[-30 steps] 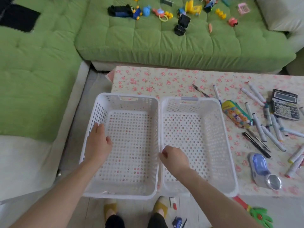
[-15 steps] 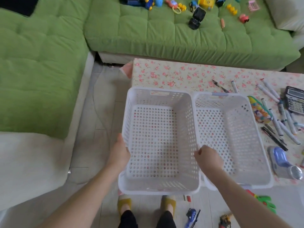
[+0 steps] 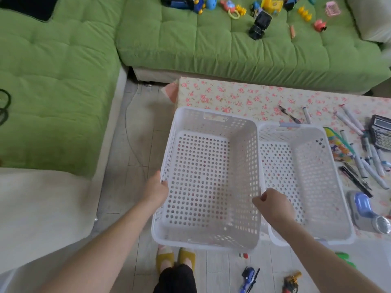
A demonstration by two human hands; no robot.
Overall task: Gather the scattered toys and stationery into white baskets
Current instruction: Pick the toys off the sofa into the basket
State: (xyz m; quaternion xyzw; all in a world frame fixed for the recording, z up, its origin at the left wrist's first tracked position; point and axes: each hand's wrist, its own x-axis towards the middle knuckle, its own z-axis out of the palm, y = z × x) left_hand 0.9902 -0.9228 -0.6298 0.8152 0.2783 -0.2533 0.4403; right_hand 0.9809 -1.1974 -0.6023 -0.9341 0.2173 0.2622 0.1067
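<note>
Since a second ago the left basket (image 3: 211, 123) has come up off the floral table (image 3: 232, 96) and shifted left. It no longer sits flat beside its twin. Now it is tilted, its near rim out over the tiled floor and its right side overlapping the right basket (image 3: 338, 208).

At far left a black cable (image 3: 4, 108) loops on the green sofa (image 3: 63, 81), and a black cloth (image 3: 27, 5) lies at its top corner. The left hand (image 3: 155, 190) grips the left basket's left rim, with the thumb on the edge and the fingers curled behind the wall. Below it are two feet in yellow socks (image 3: 175, 256). The right hand (image 3: 273, 205) is curled round the same basket's right rim, pinching it between thumb and fingers. Both baskets hold nothing.

Farther back, small toys lie scattered on the sofa seat, among them a black truck (image 3: 259, 25). On the floor near the feet are a blue toy helicopter (image 3: 249, 275) and a toy drill (image 3: 293, 280).

The right basket rests on the table, with a pale strip on its far handle. Right of it lie a colourful pencil case (image 3: 338, 146), grey markers (image 3: 351, 123), black pens (image 3: 355, 180) and a blue-and-grey gadget (image 3: 362, 205). A calculator (image 3: 382, 132) sits at the far right edge. Its keys and any lettering on it or on the pencil case are too blurred to read.
</note>
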